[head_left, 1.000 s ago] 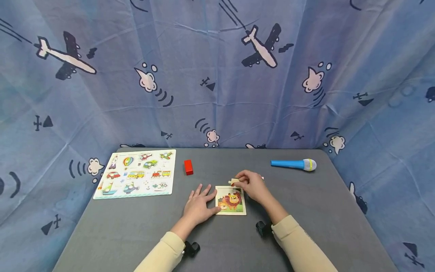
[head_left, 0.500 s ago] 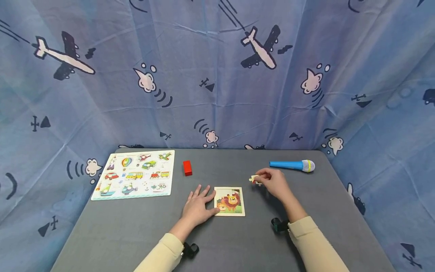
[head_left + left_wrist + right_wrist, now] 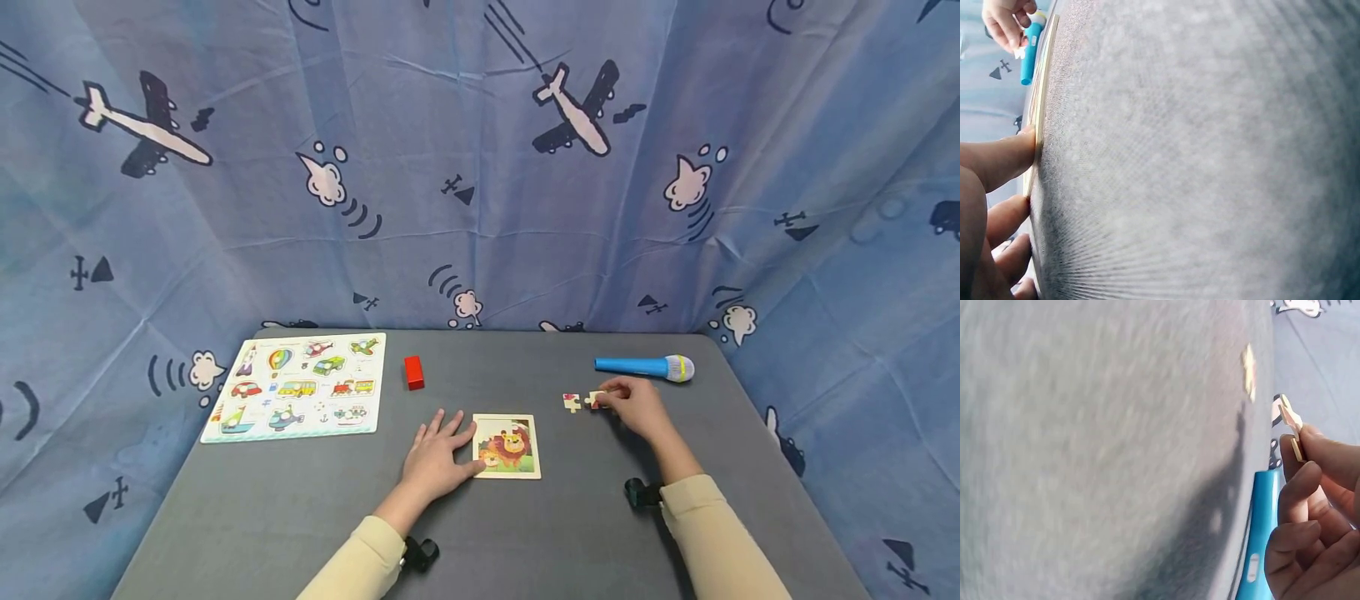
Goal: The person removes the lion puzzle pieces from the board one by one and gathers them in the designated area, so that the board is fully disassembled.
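Observation:
My left hand (image 3: 437, 457) lies on the table with fingers spread, its thumb touching the left edge of a square lion puzzle (image 3: 507, 446) in a pale wooden frame. In the left wrist view the thumb and a fingertip meet the puzzle's edge (image 3: 1040, 112). Over to the right, my right hand (image 3: 637, 408) pinches a jigsaw piece (image 3: 1291, 419) between thumb and index finger, holding it above the grey cloth. A second jigsaw piece (image 3: 572, 402) lies on the table just left of the held one. Part of the held piece is hidden by my fingertips.
A blue toy microphone (image 3: 645, 367) lies behind my right hand. Left of the middle stands a red block (image 3: 414, 372). Farther left is a flat picture board of vehicles (image 3: 296, 387). A blue printed curtain (image 3: 480, 208) hangs behind the grey table (image 3: 480, 533).
My right hand has moved right, from the puzzle's top edge toward the microphone, with a jigsaw piece in its fingers. Another piece now shows on the table. The left hand stays put.

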Demonstrator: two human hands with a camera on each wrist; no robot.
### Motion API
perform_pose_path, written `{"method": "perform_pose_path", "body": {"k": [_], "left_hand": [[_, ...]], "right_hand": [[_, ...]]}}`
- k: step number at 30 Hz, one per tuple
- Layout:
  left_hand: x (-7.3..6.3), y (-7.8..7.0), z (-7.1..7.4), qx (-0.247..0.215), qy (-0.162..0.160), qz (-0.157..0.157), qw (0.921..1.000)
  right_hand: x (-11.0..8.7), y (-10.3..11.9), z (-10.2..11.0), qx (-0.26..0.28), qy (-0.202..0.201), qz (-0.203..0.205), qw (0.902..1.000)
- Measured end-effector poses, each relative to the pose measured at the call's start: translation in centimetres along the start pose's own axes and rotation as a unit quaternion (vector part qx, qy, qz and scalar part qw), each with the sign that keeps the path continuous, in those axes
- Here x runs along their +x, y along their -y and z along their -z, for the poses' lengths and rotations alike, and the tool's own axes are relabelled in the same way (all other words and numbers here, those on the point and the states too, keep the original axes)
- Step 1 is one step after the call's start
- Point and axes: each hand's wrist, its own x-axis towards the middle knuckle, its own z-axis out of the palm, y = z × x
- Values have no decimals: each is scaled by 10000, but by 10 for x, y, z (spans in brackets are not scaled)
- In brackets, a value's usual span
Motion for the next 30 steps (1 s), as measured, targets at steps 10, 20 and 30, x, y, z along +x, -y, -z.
{"method": "perform_pose_path", "body": {"k": [10, 20, 30], "left_hand": [[2, 1, -2, 71, 9, 14, 10000], [1, 1, -3, 136, -33, -2, 9999], [2, 2, -3, 145, -42, 6, 9999]], "right_hand": [[9, -12, 0, -192, 203, -315, 9991], [13, -18, -5, -619, 112, -366, 9973], [9, 11, -1, -239, 157, -37, 9996]]}}
